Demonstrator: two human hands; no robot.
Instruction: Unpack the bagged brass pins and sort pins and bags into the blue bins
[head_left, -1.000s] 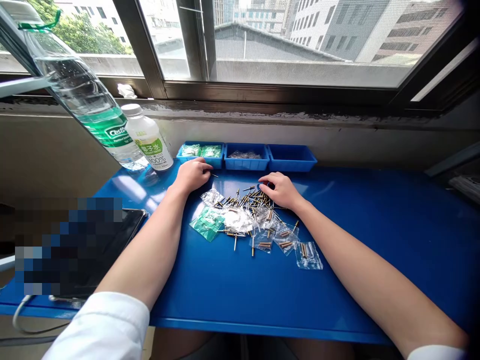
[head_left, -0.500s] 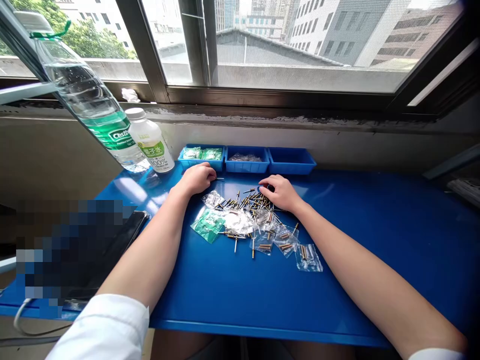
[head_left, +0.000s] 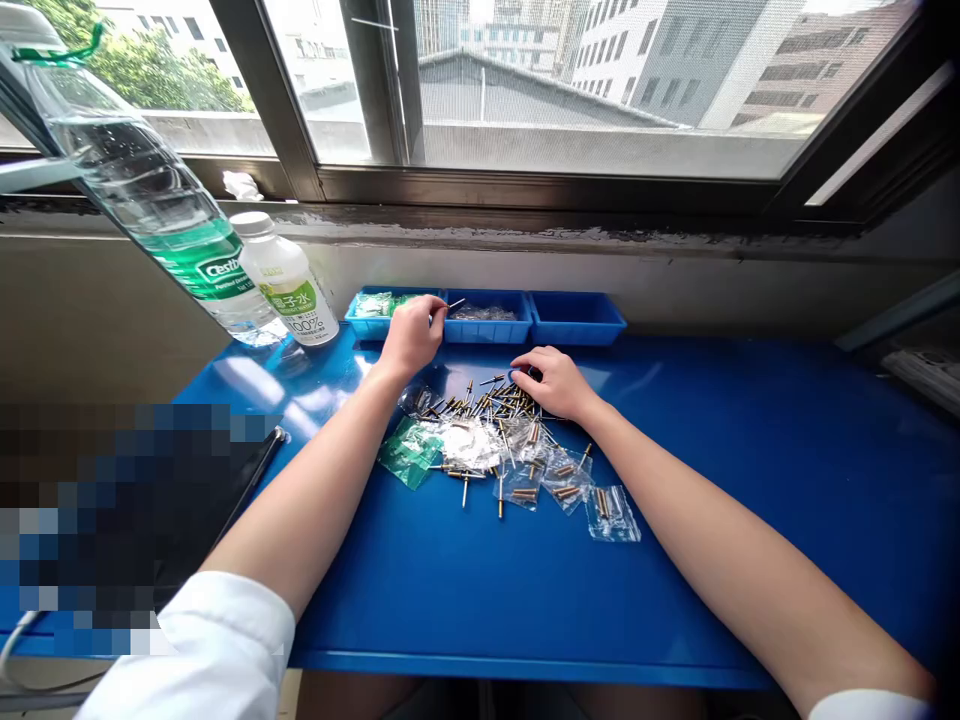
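My left hand point(head_left: 415, 335) is raised in front of the left blue bin and pinches a blind rivet point(head_left: 457, 303). The rivet's thin pin sticks out to the right, over the middle blue bin's point(head_left: 486, 333) left end. My right hand point(head_left: 559, 383) rests at the right edge of a loose pile of rivets point(head_left: 501, 400), its fingers curved and apart, thumb below. Nothing I can make out sits in it. Small clear bags point(head_left: 613, 512) with brass-coloured pieces inside and a green bag point(head_left: 409, 455) lie on the near side of the pile.
The left bin point(head_left: 360, 327) holds green packets, the middle one clear packets. A right blue bin point(head_left: 576, 332) stands beside them. A large water bottle point(head_left: 161, 200) and a white bottle point(head_left: 289, 290) stand at the back left, below the window. A dark, partly blurred device lies left.
My left hand has risen and moved right with the rivet, from the table up to the bins. My right hand stays by the pile. The whole view has shifted slightly.
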